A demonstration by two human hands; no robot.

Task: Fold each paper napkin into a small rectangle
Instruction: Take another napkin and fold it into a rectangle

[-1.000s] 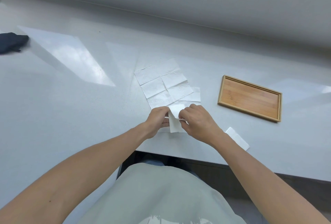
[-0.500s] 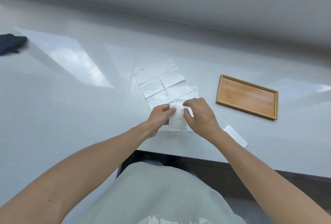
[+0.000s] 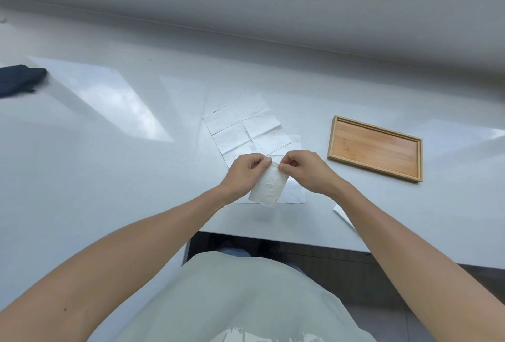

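Observation:
A small folded white napkin (image 3: 269,188) hangs just above the table, pinched at its top edge by my left hand (image 3: 247,171) and my right hand (image 3: 306,171). Its lower end tilts toward me. Beyond my hands an unfolded creased napkin (image 3: 246,128) lies flat on the white table (image 3: 109,177). More flat napkin paper (image 3: 295,194) lies under my hands, partly hidden. Another folded napkin (image 3: 343,216) lies near the table's front edge, mostly hidden by my right forearm.
An empty wooden tray (image 3: 375,147) lies to the right of my hands. A dark cloth (image 3: 17,82) sits at the far left edge. The table's front edge runs close below my hands, with my shirt beneath it.
The folded napkin was being pressed on the table; both hands have now lifted it by its top edge, and it hangs tilted.

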